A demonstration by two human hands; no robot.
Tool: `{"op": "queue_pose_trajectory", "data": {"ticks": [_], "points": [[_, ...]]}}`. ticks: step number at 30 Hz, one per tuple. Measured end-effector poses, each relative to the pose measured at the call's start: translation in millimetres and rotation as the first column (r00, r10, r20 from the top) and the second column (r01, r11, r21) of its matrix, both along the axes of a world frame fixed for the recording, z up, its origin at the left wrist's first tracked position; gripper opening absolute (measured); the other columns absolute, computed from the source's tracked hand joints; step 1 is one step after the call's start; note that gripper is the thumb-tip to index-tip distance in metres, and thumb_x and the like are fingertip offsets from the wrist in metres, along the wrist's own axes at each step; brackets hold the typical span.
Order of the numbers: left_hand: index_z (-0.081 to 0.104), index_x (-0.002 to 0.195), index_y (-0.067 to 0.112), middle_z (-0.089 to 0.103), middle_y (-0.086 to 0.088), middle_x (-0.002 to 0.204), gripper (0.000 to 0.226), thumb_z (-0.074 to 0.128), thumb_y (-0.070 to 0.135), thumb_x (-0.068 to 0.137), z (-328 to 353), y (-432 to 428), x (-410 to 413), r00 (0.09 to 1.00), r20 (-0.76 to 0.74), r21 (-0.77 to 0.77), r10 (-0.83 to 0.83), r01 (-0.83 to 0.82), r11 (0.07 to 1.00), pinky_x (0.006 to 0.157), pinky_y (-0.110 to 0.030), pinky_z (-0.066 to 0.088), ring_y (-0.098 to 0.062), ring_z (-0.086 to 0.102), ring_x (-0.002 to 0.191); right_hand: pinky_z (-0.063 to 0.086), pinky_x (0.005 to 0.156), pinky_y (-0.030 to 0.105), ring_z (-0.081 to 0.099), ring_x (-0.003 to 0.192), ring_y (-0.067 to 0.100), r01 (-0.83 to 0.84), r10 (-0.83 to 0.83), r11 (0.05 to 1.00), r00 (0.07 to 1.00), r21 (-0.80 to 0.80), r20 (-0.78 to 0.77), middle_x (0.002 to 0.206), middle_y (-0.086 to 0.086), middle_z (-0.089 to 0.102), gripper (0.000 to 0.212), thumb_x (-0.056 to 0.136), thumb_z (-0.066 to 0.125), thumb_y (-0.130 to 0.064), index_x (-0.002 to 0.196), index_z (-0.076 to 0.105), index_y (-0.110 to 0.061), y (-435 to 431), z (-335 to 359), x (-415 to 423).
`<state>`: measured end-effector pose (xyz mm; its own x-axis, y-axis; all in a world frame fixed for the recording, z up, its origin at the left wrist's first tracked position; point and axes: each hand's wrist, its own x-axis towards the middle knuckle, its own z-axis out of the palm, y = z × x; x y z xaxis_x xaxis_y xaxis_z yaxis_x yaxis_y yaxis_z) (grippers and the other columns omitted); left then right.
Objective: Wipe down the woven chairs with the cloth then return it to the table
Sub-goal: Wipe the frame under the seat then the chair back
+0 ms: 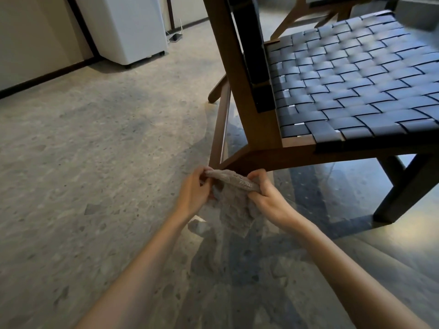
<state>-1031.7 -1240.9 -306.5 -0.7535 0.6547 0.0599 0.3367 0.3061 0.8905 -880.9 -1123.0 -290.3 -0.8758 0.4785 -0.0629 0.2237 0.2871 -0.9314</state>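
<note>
Both hands are on the cloth (235, 205) here, held up in the air just in front of the near-left corner of the woven chair (356, 86). It's a beige-grey, nubbly sort of rag. The left hand (193, 191) has its fingers curled in and pinches the left end of the top edge. The right hand (266, 195) is bunched tighter, its fingers folded round the right end with a wad of fabric inside the grip. So neither hand is open, and both are clamped on the same cloth. The top edge runs between them as a rolled band, and the rest hangs down loose below the knuckles, ending in a ragged point above the floor (95, 150).

The hands sit right by the spot where the chair's brown wooden frame (261, 157) bends, at the low rail under the seat. Honestly I can't tell whether the cloth touches the wood or is just held in front of it.

The seat is made of dark, wide straps in a basket weave and takes up the right side. The dark back panel rises on its left edge. Further back there's part of a second chair (308, 17) in lighter-looking wood, mostly cut off at the top.

The floor is speckled grey stone, shiny under the chair with reflections in it. Far left against the wall stands a white boxy unit (128, 27), and a small flat thing with a cable (175, 36) lies on the floor just to the right of it.
</note>
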Motion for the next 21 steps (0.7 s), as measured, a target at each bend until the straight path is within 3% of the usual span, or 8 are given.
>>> {"op": "queue_pose_trajectory", "data": {"ticks": [3,5,8,10,12,15,18,21], "points": [[0.051,0.095,0.031,0.057,0.018,0.083,0.021,0.052,0.011,0.093,8,14,-4,0.983,-0.177,0.085,0.042,-0.027,0.996,0.064,-0.006,0.046,0.011,0.058,0.074,0.046,0.064,0.013,0.053,0.09,0.007,0.015,-0.016,0.998,1.0,-0.066,-0.006,0.101,-0.005,0.048,0.02,0.101,0.044,-0.019,0.1,0.034,-0.036,4,-5,3],[0.049,0.101,0.031,0.054,0.022,0.086,0.019,0.054,0.014,0.092,16,29,-3,0.972,-0.232,0.153,0.047,-0.012,0.988,0.07,-0.003,0.044,0.017,0.054,0.081,0.045,0.064,0.012,0.054,0.092,0.011,0.061,-0.061,0.996,0.998,-0.072,0.002,0.099,-0.005,0.051,0.016,0.1,0.047,-0.021,0.099,0.039,-0.035,7,-9,4],[0.042,0.11,0.029,0.053,0.015,0.102,0.032,0.064,0.018,0.089,26,53,3,0.993,-0.118,0.299,0.009,0.027,0.954,0.081,-0.01,0.047,0.006,0.055,0.094,0.044,0.081,0.032,0.05,0.098,0.022,0.36,-0.388,0.897,0.919,0.256,0.067,0.099,0.002,0.054,0.005,0.096,0.055,-0.025,0.099,0.056,-0.022,16,-20,8],[0.037,0.112,0.029,0.055,0.005,0.114,0.041,0.067,0.019,0.087,28,62,7,0.997,0.009,0.38,-0.077,0.067,0.922,0.086,-0.013,0.048,0.001,0.056,0.103,0.044,0.081,0.037,0.056,0.095,0.024,0.575,-0.61,0.761,0.792,0.3,0.029,0.096,0.002,0.06,0.014,0.094,0.058,-0.025,0.104,0.065,-0.018,18,-25,11],[0.041,0.113,0.03,0.057,0.003,0.122,0.035,0.065,0.022,0.088,23,66,9,0.99,0.017,0.361,-0.14,0.125,0.924,0.092,-0.016,0.047,0.005,0.055,0.107,0.043,0.075,0.03,0.061,0.09,0.021,0.698,-0.71,0.692,0.704,0.187,-0.002,0.093,-0.001,0.064,0.018,0.096,0.055,-0.023,0.108,0.066,-0.017,19,-26,10],[0.047,0.116,0.044,0.052,0.028,0.116,0.032,0.062,0.03,0.091,12,60,6,0.973,-0.091,0.257,-0.213,0.23,0.939,0.089,-0.003,0.04,0.02,0.048,0.105,0.051,0.083,0.033,0.062,0.096,0.02,0.743,-0.747,0.657,0.664,-0.124,0.018,0.107,0.002,0.064,0.021,0.099,0.047,-0.018,0.116,0.06,-0.017,17,-27,-7],[0.043,0.123,0.044,0.051,0.027,0.12,0.038,0.058,0.027,0.093,3,59,4,0.958,-0.154,0.231,-0.241,0.272,0.934,0.096,-0.012,0.041,0.011,0.049,0.112,0.048,0.088,0.027,0.059,0.1,0.011,0.621,-0.74,0.597,0.671,-0.508,-0.05,0.106,-0.007,0.06,0.046,0.094,0.057,-0.013,0.135,0.039,-0.024,7,-27,-26],[0.042,0.126,0.037,0.051,0.019,0.12,0.037,0.054,0.023,0.094,-3,63,5,0.943,-0.253,0.245,-0.214,0.276,0.929,0.097,-0.011,0.037,0.006,0.047,0.112,0.051,0.088,0.022,0.061,0.1,0.004,0.534,-0.723,0.604,0.679,-0.592,-0.126,0.113,-0.006,0.061,0.061,0.09,0.065,-0.016,0.14,0.032,-0.021,-1,-32,-39]]}}
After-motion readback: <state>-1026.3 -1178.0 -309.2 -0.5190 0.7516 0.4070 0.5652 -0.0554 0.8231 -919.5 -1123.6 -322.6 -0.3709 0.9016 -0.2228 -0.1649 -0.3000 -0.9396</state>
